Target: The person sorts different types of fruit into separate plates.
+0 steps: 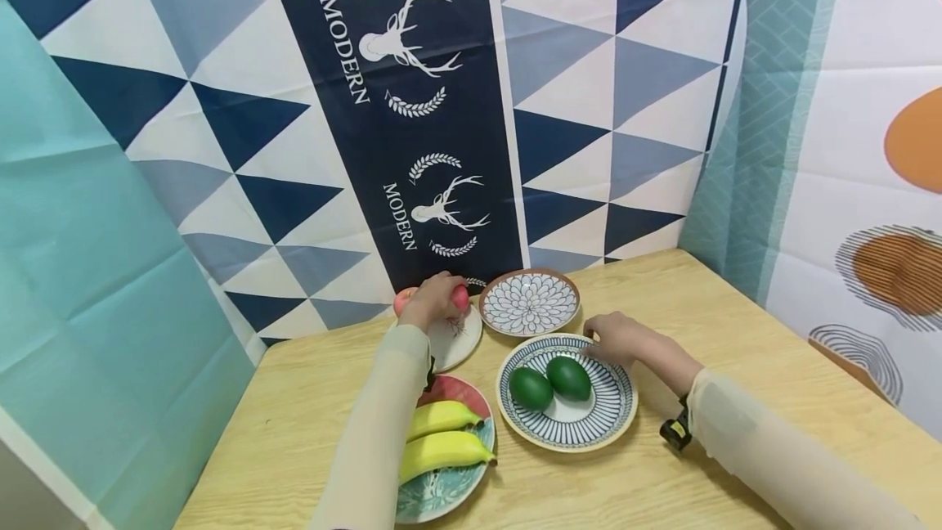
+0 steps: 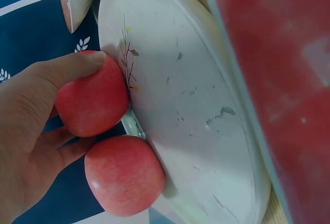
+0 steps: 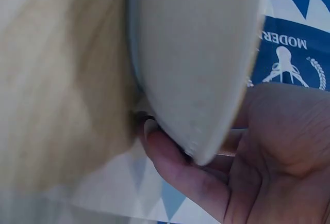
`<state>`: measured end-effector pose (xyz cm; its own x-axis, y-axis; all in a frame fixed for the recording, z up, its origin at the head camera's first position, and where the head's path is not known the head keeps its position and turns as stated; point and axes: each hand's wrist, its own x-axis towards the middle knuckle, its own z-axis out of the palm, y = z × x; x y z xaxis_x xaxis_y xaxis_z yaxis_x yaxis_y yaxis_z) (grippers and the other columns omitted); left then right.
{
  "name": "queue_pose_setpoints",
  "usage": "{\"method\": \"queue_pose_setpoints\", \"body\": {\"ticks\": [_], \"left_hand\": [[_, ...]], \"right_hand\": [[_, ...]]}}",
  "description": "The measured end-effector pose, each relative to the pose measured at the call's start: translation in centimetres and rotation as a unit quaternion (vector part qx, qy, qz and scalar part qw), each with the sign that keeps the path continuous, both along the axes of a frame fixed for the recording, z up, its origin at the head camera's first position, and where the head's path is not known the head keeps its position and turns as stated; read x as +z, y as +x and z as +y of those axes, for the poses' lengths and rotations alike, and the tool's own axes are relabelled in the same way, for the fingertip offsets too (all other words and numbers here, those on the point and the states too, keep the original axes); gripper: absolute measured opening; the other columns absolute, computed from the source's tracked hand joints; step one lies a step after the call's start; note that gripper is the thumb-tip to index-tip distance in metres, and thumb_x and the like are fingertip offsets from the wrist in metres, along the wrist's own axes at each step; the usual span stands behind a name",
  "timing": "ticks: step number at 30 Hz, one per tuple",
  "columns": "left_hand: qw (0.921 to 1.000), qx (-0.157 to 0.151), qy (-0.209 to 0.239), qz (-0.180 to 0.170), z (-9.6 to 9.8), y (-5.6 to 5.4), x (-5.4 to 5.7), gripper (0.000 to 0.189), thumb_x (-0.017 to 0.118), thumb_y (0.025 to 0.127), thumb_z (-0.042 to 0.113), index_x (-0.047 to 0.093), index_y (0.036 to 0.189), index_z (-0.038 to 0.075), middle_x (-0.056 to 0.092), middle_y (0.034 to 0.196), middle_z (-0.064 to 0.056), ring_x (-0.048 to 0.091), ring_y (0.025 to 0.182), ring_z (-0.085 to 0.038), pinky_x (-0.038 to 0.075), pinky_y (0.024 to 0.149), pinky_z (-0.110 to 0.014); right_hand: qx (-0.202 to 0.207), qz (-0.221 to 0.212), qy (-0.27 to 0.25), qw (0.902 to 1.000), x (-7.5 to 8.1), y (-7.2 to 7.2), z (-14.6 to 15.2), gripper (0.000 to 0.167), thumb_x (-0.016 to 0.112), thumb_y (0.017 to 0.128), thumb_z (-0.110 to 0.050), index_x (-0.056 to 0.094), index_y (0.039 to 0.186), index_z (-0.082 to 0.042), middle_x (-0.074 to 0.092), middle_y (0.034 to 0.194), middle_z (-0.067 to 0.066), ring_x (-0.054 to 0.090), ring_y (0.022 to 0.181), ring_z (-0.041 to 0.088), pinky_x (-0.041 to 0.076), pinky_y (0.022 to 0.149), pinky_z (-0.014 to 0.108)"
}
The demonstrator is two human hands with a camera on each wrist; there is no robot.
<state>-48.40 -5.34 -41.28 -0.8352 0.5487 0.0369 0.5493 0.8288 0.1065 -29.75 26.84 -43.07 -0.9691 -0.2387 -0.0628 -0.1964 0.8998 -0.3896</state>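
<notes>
In the head view my left hand is at the back of a white plate. Up close, the left hand holds a red apple between thumb and fingers, at the plate's edge. A second apple lies right beside it, near the fingers. My right hand is at the far right rim of a blue-and-white patterned plate, where two dark green avocados lie. From the right wrist, the fingers curl round this plate's edge; part of the grip is hidden behind it.
A red-and-green plate with two bananas stands at the front left, partly under my left forearm. Behind the avocado plate is a brown-rimmed plate with a petal pattern. Patterned cloth walls border the wooden table.
</notes>
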Motion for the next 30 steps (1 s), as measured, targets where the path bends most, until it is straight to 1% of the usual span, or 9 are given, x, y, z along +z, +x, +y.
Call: {"method": "queue_pose_setpoints", "body": {"ticks": [4,7,9,13,17,20,24,26,30], "left_hand": [[1.0,-0.007,0.003,0.004,0.1,0.2,0.1,0.065,0.09,0.083,0.02,0.065,0.143,0.015,0.06,0.125,-0.011,0.059,0.111,-0.031,0.051,0.1,-0.046],[0.9999,-0.015,0.005,0.006,0.4,0.3,0.3,0.065,0.09,0.082,0.018,0.065,0.142,0.013,0.06,0.126,-0.013,0.059,0.111,-0.031,0.05,0.1,-0.046],[0.9999,-0.011,0.004,0.004,0.5,0.4,0.3,0.066,0.09,0.082,0.018,0.065,0.143,0.013,0.06,0.127,-0.013,0.058,0.112,-0.031,0.049,0.101,-0.046],[1.0,0.0,0.004,0.005,0.2,0.5,0.4,0.065,0.09,0.082,0.016,0.066,0.143,0.014,0.06,0.127,-0.013,0.058,0.113,-0.031,0.049,0.102,-0.046],[0.9999,-0.003,0.008,0.01,0.0,0.4,0.4,0.064,0.09,0.082,0.017,0.066,0.142,0.013,0.061,0.127,-0.013,0.058,0.113,-0.032,0.048,0.103,-0.047],[0.9998,-0.009,0.011,0.014,0.0,0.3,0.3,0.064,0.09,0.081,0.018,0.067,0.141,0.012,0.061,0.127,-0.013,0.059,0.113,-0.032,0.048,0.104,-0.046],[0.9997,-0.008,0.015,0.016,0.0,0.1,0.1,0.064,0.091,0.081,0.019,0.067,0.141,0.013,0.062,0.127,-0.013,0.06,0.112,-0.032,0.048,0.103,-0.046],[0.9998,-0.002,0.015,0.012,0.0,0.1,0.0,0.065,0.091,0.082,0.02,0.067,0.141,0.014,0.062,0.128,-0.012,0.06,0.113,-0.032,0.049,0.103,-0.046],[0.9998,0.008,0.014,0.007,0.0,0.2,0.1,0.065,0.091,0.083,0.021,0.066,0.142,0.015,0.061,0.129,-0.012,0.059,0.115,-0.032,0.049,0.103,-0.047]], "right_hand": [[-0.02,-0.023,-0.044,0.9986,0.9,-1.0,0.7,0.027,0.07,0.101,-0.023,0.069,0.111,0.002,0.069,0.092,0.016,0.068,0.068,0.021,0.058,0.057,0.034],[-0.04,-0.041,-0.077,0.9954,1.6,-2.3,1.3,0.028,0.066,0.103,-0.023,0.067,0.11,0.004,0.069,0.086,0.017,0.07,0.058,0.022,0.06,0.053,0.034],[-0.046,-0.051,-0.086,0.9939,2.2,-3.5,1.7,0.031,0.063,0.105,-0.025,0.066,0.112,0.006,0.07,0.086,0.018,0.071,0.058,0.021,0.06,0.055,0.034],[-0.066,-0.062,-0.085,0.9923,3.5,-5.9,1.9,0.037,0.06,0.106,-0.027,0.064,0.114,0.009,0.069,0.094,0.02,0.071,0.065,0.023,0.061,0.06,0.036],[-0.115,-0.051,-0.078,0.989,4.0,-8.0,2.0,0.04,0.059,0.103,-0.029,0.062,0.112,0.011,0.064,0.105,0.028,0.073,0.076,0.034,0.063,0.065,0.04],[-0.153,-0.059,-0.089,0.9824,3.8,-9.4,2.1,0.048,0.058,0.103,-0.029,0.057,0.122,0.015,0.059,0.121,0.038,0.073,0.08,0.038,0.063,0.068,0.042],[-0.183,-0.079,-0.095,0.9752,3.3,-10.8,1.7,0.055,0.061,0.101,-0.024,0.052,0.135,0.018,0.054,0.133,0.04,0.072,0.074,0.033,0.063,0.068,0.038],[-0.195,-0.085,-0.101,0.9719,3.0,-11.4,1.3,0.049,0.062,0.101,-0.021,0.054,0.13,0.018,0.055,0.127,0.038,0.072,0.072,0.031,0.063,0.068,0.037],[-0.207,-0.092,-0.115,0.9673,2.6,-12.1,0.2,0.027,0.061,0.1,-0.014,0.06,0.109,0.012,0.056,0.103,0.026,0.072,0.069,0.031,0.063,0.067,0.038]]}}
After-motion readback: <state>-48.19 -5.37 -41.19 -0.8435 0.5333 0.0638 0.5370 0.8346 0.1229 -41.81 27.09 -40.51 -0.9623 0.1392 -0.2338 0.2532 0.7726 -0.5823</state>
